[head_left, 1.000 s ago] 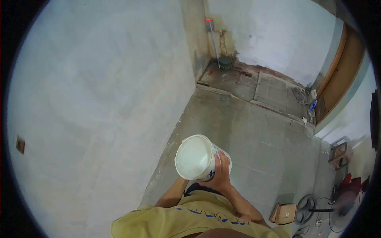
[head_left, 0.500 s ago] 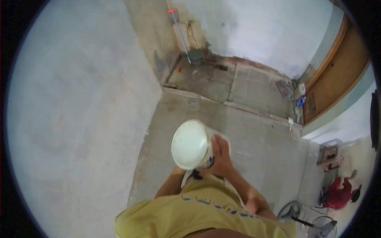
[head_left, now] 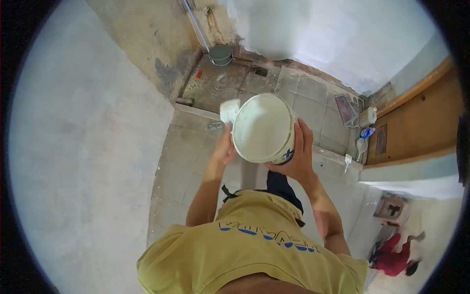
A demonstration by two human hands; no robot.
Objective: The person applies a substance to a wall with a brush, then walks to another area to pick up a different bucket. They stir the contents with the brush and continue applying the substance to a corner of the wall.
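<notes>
A white bucket [head_left: 263, 128] with pale, whitish contents is held up in front of my body, its opening facing the camera. My right hand [head_left: 299, 153] is wrapped round the bucket's right side and lower edge, near a dark blue mark. On the left, my left hand [head_left: 225, 146] has its fingers closed beside the bucket's rim. A white, flat-ended tool [head_left: 229, 111] sticks up from that hand, left of the rim. Its handle is mostly hidden by the fingers and the bucket.
A dark green bucket [head_left: 221, 55] stands in the far corner with a blue pole [head_left: 196, 25]. A low ledge [head_left: 198, 111] crosses the floor. At right are a wooden door [head_left: 421, 112], a white container [head_left: 368, 116], a stool [head_left: 390, 209] and a person in red [head_left: 394, 257].
The bucket has risen away from my body and turned its opening more toward the camera. My left hand has come out from behind it, with the white tool now visible. The view has shifted.
</notes>
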